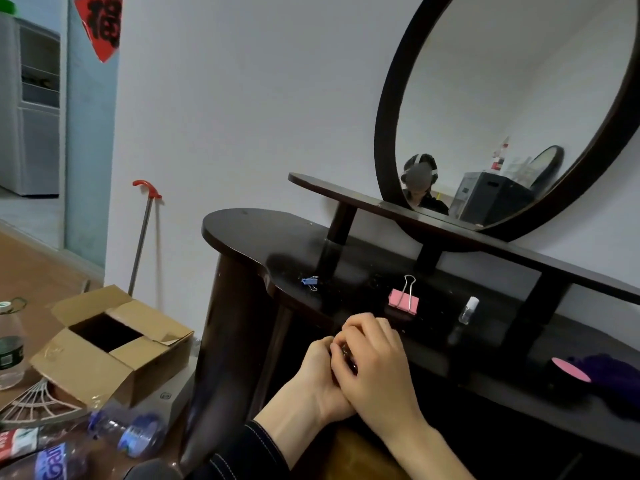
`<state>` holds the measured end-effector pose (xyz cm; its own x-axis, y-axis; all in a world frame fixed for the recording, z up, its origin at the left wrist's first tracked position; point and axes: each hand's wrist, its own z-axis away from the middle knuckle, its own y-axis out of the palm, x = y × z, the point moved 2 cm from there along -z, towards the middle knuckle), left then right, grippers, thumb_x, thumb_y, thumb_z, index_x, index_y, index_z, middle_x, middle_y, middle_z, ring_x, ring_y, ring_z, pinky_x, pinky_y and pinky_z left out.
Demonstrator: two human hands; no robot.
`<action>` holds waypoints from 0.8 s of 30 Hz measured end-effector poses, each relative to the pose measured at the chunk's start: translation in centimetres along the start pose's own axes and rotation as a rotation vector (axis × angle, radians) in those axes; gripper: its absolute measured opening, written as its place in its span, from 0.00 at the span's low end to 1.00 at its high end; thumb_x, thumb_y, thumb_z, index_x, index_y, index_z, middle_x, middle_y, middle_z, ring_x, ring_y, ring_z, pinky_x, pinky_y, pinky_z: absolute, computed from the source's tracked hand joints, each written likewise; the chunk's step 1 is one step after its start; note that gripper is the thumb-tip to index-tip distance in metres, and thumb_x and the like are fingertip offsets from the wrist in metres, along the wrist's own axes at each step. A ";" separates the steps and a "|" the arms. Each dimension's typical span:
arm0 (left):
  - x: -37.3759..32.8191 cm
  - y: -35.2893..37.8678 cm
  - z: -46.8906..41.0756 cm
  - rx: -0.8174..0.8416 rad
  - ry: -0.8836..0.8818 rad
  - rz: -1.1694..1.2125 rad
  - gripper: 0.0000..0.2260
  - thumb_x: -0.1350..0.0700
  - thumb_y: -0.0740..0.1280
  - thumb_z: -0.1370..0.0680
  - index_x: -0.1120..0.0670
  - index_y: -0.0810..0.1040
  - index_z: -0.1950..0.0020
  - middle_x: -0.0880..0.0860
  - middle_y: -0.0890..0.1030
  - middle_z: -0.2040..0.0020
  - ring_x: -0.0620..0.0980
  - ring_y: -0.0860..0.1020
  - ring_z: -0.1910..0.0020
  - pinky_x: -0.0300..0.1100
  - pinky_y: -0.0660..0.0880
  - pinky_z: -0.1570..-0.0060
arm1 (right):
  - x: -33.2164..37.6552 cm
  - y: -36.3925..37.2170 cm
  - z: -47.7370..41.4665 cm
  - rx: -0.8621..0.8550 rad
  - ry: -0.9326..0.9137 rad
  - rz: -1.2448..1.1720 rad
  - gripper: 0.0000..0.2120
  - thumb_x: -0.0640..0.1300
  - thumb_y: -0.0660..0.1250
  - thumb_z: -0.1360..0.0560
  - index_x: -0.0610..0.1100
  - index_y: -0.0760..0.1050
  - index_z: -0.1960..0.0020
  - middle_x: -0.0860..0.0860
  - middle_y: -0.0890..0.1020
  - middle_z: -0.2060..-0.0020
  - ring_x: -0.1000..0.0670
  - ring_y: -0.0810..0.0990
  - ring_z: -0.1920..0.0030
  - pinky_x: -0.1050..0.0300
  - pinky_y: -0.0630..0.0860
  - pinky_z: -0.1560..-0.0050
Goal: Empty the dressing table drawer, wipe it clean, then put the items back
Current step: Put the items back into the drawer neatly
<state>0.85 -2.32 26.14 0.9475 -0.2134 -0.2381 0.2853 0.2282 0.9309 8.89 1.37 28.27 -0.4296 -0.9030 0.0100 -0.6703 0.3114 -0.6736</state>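
Both hands, the left hand [320, 370] and the right hand [375, 367], are shown clasped together around a small dark object, barely visible, at the front edge of the dark surface [349, 268], on which a pink binder clip [403, 299] and a small vial [468, 310] are laid.

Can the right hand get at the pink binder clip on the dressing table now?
Probably yes: the pink binder clip stands just beyond the right hand with nothing between, but both hands are clasped around something small.
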 end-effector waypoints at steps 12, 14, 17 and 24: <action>3.6 -2.5 0.3 0.016 -0.030 0.037 0.17 0.58 0.57 0.21 0.68 0.81 0.55 0.65 0.82 0.58 0.62 0.85 0.62 0.52 0.83 0.62 | 0.3 -0.3 4.7 -0.098 0.212 -0.496 0.09 0.45 0.58 0.18 0.51 0.78 0.49 0.59 0.78 0.51 0.51 0.80 0.48 0.58 0.77 0.50; 4.4 -3.5 0.6 0.006 -0.063 0.052 0.21 0.55 0.56 0.22 0.70 0.82 0.56 0.67 0.82 0.58 0.64 0.84 0.65 0.57 0.82 0.66 | 0.0 -0.2 6.0 -0.140 0.318 -0.566 0.09 0.46 0.59 0.18 0.53 0.78 0.49 0.56 0.80 0.51 0.49 0.81 0.48 0.53 0.79 0.50; 5.6 -6.1 0.4 -0.065 -0.134 0.063 0.20 0.52 0.56 0.20 0.67 0.79 0.45 0.67 0.81 0.51 0.64 0.82 0.58 0.58 0.81 0.57 | -0.8 0.2 8.9 -0.098 0.455 -0.625 0.08 0.43 0.63 0.19 0.52 0.79 0.49 0.56 0.80 0.51 0.48 0.83 0.50 0.46 0.83 0.54; 8.0 -12.0 -2.0 -0.303 -0.279 -0.021 0.21 0.50 0.54 0.18 0.68 0.75 0.46 0.67 0.81 0.54 0.63 0.79 0.54 0.57 0.81 0.59 | -2.6 1.9 17.0 0.246 0.487 -0.533 0.06 0.40 0.69 0.23 0.47 0.82 0.48 0.57 0.80 0.52 0.53 0.83 0.51 0.59 0.81 0.55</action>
<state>5.28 -4.90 12.49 0.8776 -0.4606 -0.1328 0.3728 0.4816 0.7932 19.02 -0.76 14.44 -0.3424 -0.6622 0.6665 -0.7324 -0.2563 -0.6308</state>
